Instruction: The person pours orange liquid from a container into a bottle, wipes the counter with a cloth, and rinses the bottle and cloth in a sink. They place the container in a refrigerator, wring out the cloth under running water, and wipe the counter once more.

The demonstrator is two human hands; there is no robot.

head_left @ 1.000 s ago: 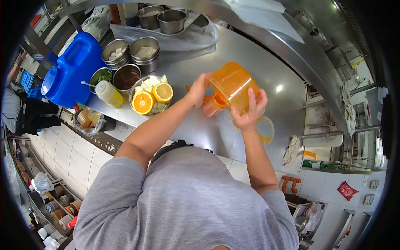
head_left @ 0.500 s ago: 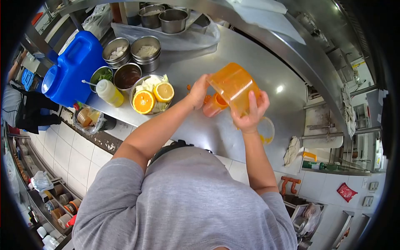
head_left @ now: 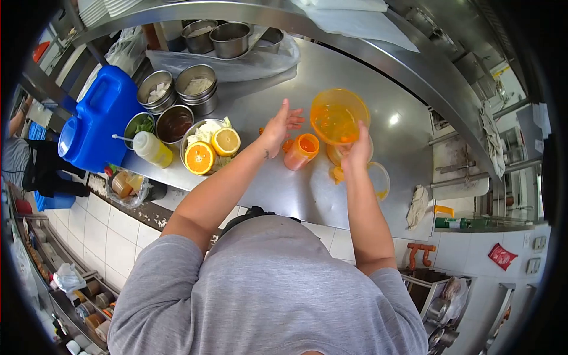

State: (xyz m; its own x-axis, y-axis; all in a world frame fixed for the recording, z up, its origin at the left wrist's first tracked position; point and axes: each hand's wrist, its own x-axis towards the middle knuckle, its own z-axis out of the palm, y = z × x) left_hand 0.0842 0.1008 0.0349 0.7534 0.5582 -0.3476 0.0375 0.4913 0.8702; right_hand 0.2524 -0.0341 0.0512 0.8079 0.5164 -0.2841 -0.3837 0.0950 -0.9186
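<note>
My right hand (head_left: 356, 149) grips the near right side of a clear plastic container (head_left: 338, 106) coated with orange sauce, its round mouth facing up toward me. My left hand (head_left: 282, 126) is off the container, fingers stretched out over the counter. Just below those fingers stands an uncapped bottle (head_left: 300, 155) filled with orange sauce, leaning slightly in this view. Small orange bits lie behind the bottle. Beside my right wrist, a round clear lid (head_left: 380, 181) with orange smears rests on the counter, and an orange piece (head_left: 337, 173) shows next to it.
Left on the steel counter (head_left: 260, 183) are a bowl with orange and lemon halves (head_left: 200, 157), a yellow squeeze bottle (head_left: 152, 149), several metal pots (head_left: 198, 89) and a blue jug (head_left: 103, 112). A steel shelf (head_left: 378, 50) overhangs the back. Another person (head_left: 44, 168) stands far left.
My left hand has let go of the container and opened. The container has swung from tipped over the bottle to mouth-up, moving away from the bottle in my right hand.
</note>
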